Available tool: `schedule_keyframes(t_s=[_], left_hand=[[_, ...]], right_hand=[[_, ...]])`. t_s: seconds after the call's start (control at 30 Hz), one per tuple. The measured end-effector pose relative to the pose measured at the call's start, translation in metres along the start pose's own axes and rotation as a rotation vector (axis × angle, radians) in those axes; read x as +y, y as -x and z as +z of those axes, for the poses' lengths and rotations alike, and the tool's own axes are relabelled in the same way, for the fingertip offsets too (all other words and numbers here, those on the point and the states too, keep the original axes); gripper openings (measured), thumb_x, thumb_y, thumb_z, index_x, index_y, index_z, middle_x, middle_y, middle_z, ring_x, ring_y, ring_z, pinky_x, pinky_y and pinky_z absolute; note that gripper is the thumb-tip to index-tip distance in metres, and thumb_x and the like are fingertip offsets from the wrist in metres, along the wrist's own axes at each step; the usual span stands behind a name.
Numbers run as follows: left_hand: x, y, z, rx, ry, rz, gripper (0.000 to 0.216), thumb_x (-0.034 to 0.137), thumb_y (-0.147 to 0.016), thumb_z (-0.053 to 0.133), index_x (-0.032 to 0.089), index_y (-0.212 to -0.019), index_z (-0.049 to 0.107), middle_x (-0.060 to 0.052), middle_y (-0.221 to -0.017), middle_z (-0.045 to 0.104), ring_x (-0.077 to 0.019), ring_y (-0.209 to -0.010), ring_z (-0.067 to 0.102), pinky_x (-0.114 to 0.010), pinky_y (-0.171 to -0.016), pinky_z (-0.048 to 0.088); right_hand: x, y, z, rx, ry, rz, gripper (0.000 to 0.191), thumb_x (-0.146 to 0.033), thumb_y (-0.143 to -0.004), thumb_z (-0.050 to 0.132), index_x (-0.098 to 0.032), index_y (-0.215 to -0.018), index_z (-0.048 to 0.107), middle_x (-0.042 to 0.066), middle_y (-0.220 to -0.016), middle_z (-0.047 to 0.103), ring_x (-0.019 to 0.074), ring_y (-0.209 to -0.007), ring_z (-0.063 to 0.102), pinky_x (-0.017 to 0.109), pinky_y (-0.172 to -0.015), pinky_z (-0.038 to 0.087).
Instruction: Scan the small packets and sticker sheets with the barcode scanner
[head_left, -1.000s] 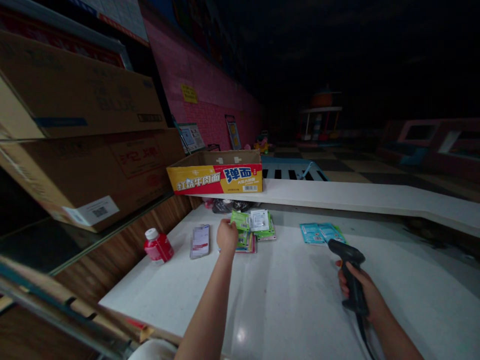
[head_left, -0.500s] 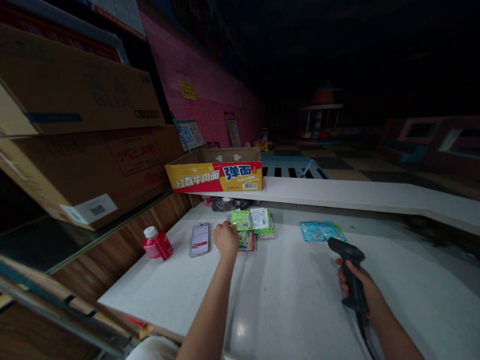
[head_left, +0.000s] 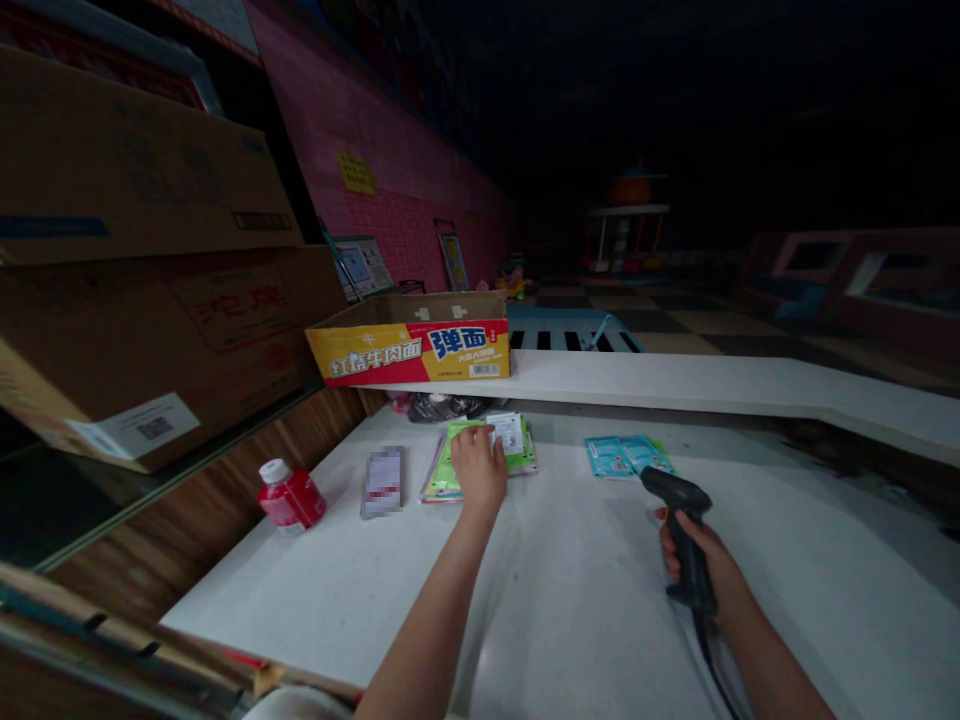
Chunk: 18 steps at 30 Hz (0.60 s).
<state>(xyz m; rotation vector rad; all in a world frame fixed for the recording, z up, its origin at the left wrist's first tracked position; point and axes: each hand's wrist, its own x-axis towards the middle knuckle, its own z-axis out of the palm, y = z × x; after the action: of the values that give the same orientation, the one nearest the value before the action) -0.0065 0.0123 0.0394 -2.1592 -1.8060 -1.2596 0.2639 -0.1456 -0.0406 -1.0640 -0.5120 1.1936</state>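
Observation:
My left hand (head_left: 478, 467) rests on a stack of green packets (head_left: 450, 470) lying on the white counter (head_left: 570, 590). Its fingers curl over the top packet near a white-labelled one (head_left: 508, 432); whether it grips a packet I cannot make out. My right hand (head_left: 705, 575) is wrapped round the handle of a black barcode scanner (head_left: 679, 525), whose head points toward the far side. Two blue packets (head_left: 624, 455) lie just beyond the scanner.
A phone (head_left: 382, 480) and a red bottle with a white cap (head_left: 291, 496) lie left of the stack. A yellow and red noodle carton (head_left: 411, 340) sits on a raised white ledge (head_left: 712, 385). Large cardboard boxes (head_left: 150, 300) fill the left shelf.
My left hand moved right, from the stack's left edge onto its top. The scanner hand stayed nearly still. The view shifted slightly.

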Motion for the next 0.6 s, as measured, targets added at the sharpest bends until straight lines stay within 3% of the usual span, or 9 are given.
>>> schedule_keyframes(t_s=[0.1, 0.2, 0.33, 0.47, 0.53, 0.6], left_hand=[[0.027, 0.011, 0.020, -0.080, 0.148, 0.120, 0.025, 0.021, -0.088, 0.052, 0.020, -0.109, 0.065, -0.012, -0.110, 0.061, -0.0286, -0.109, 0.051, -0.044, -0.099, 0.040], [0.050, 0.029, 0.051, -0.241, 0.318, 0.211, 0.022, 0.018, -0.086, 0.053, 0.022, -0.104, 0.066, -0.011, -0.107, 0.062, -0.0276, -0.106, 0.054, -0.043, -0.098, 0.042], [0.071, 0.046, 0.098, -0.441, 0.530, 0.229, 0.019, 0.011, -0.079, 0.056, 0.020, -0.092, 0.067, -0.009, -0.092, 0.065, -0.0246, -0.093, 0.059, -0.039, -0.089, 0.046], [0.092, 0.044, 0.132, -0.483, 0.409, 0.042, 0.015, 0.009, -0.074, 0.060, 0.018, -0.084, 0.066, -0.011, -0.091, 0.064, -0.0265, -0.095, 0.061, -0.038, -0.091, 0.044], [0.105, 0.039, 0.142, -0.463, 0.306, -0.080, 0.009, 0.017, -0.075, 0.065, 0.016, -0.084, 0.065, -0.015, -0.096, 0.064, -0.0308, -0.104, 0.059, -0.041, -0.093, 0.042], [0.118, 0.035, 0.149, -0.433, 0.227, -0.179, 0.021, 0.031, -0.074, 0.071, 0.015, -0.086, 0.064, -0.020, -0.105, 0.062, -0.0362, -0.112, 0.056, -0.044, -0.095, 0.040]], right_hand=[[0.000, 0.000, 0.002, 0.023, -0.018, -0.020, 0.048, -0.053, -0.065, 0.082, -0.018, -0.090, 0.063, -0.003, -0.053, 0.056, 0.0108, -0.038, 0.048, 0.021, -0.034, 0.039], [-0.001, -0.002, 0.003, 0.058, -0.043, -0.057, 0.046, -0.052, -0.065, 0.082, -0.018, -0.090, 0.062, -0.004, -0.053, 0.056, 0.0102, -0.038, 0.048, 0.020, -0.034, 0.038], [-0.004, -0.004, 0.003, 0.103, -0.073, -0.080, 0.047, -0.053, -0.064, 0.082, -0.018, -0.089, 0.061, -0.004, -0.053, 0.056, 0.0102, -0.039, 0.049, 0.020, -0.035, 0.039], [-0.007, -0.007, 0.003, 0.148, -0.111, -0.085, 0.046, -0.054, -0.065, 0.081, -0.019, -0.089, 0.061, -0.005, -0.054, 0.056, 0.0096, -0.039, 0.049, 0.020, -0.035, 0.040], [-0.006, -0.008, 0.004, 0.164, -0.126, -0.083, 0.045, -0.054, -0.066, 0.080, -0.020, -0.089, 0.061, -0.005, -0.054, 0.056, 0.0095, -0.039, 0.049, 0.019, -0.034, 0.039], [-0.006, -0.008, 0.005, 0.161, -0.127, -0.088, 0.045, -0.054, -0.068, 0.079, -0.019, -0.089, 0.061, -0.005, -0.053, 0.056, 0.0097, -0.038, 0.049, 0.020, -0.034, 0.038]])
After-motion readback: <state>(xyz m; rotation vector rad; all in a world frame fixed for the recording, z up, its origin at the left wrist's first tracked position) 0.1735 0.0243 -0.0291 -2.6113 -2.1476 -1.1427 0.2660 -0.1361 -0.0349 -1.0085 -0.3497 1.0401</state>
